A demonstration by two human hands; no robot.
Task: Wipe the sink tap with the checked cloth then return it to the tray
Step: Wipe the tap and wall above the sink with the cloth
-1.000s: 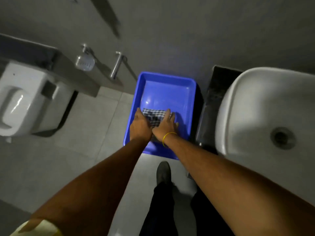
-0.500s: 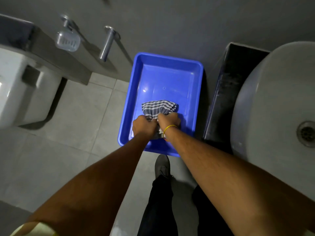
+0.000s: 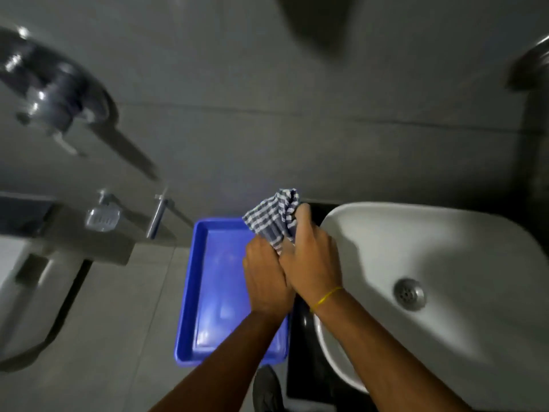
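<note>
Cloth: the checked cloth [image 3: 274,220] was bunched and held in the air, above the far right corner of the tray and just left of the sink rim.
Left hand: the left hand [image 3: 266,282] was closed on the lower part of the cloth.
Right hand: the right hand [image 3: 312,257] was closed round the cloth's right side, touching the left hand; a yellow band [image 3: 326,298] sat on its wrist.
Tray: the blue tray [image 3: 190,292] lay on the floor, its inside bare where visible, its right edge tight against the dark surface [image 3: 300,337] carrying the sink.
Sink: the white sink [image 3: 445,263] stood to the right, the drain [image 3: 410,293] well clear of both hands.
Tap: only a blurred metal shape [image 3: 531,66] showed at the upper right edge; whether it was the tap could not be told.
Open room: bare wall lay beyond the hands, and open floor tiles [image 3: 118,337] left of the tray.
Obstructions: a ledge on the left carried a soap dish [image 3: 102,217] and a metal bar [image 3: 157,215]; a blurred metal fitting [image 3: 56,96] hung upper left.
Underfoot: a dark shoe [image 3: 267,388] stood just near the tray's near edge.
</note>
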